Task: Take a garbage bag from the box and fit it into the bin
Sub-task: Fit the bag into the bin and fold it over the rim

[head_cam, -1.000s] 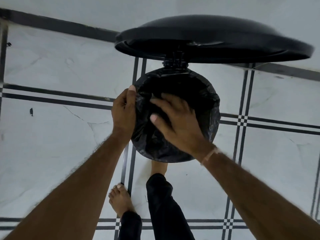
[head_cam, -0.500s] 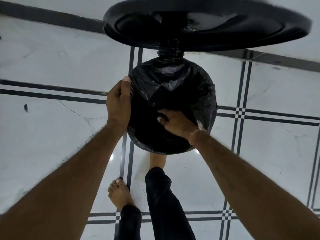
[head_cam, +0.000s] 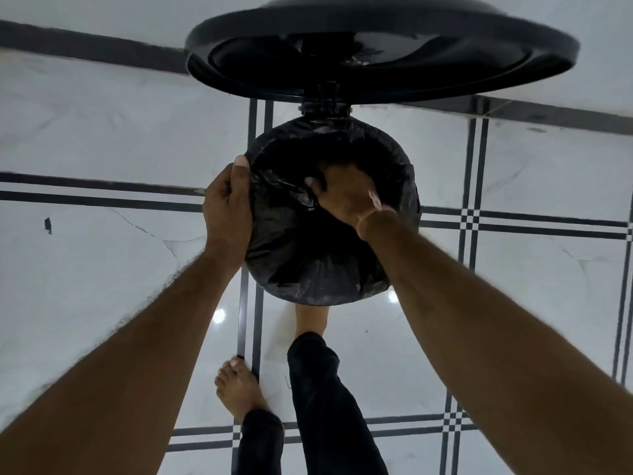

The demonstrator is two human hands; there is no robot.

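Note:
A round black bin stands on the floor below me with its lid (head_cam: 383,53) swung up and open. A black garbage bag (head_cam: 308,265) lines it, folded over the rim and down the outer wall. My left hand (head_cam: 227,210) clamps the bag against the bin's left rim, thumb on top. My right hand (head_cam: 346,197) reaches down inside the bin's mouth and presses the bag's plastic, fingers spread and partly hidden in the dark. The garbage bag box is out of view.
White marble floor tiles (head_cam: 102,149) with dark stripe borders surround the bin. My bare left foot (head_cam: 239,389) stands near the bin; my right foot (head_cam: 311,318) sits at its base, on the pedal side, below a black trouser leg.
My right hand has gone deeper into the bin, pushing the bag down inside. My left hand stays on the left rim. The view has tilted slightly.

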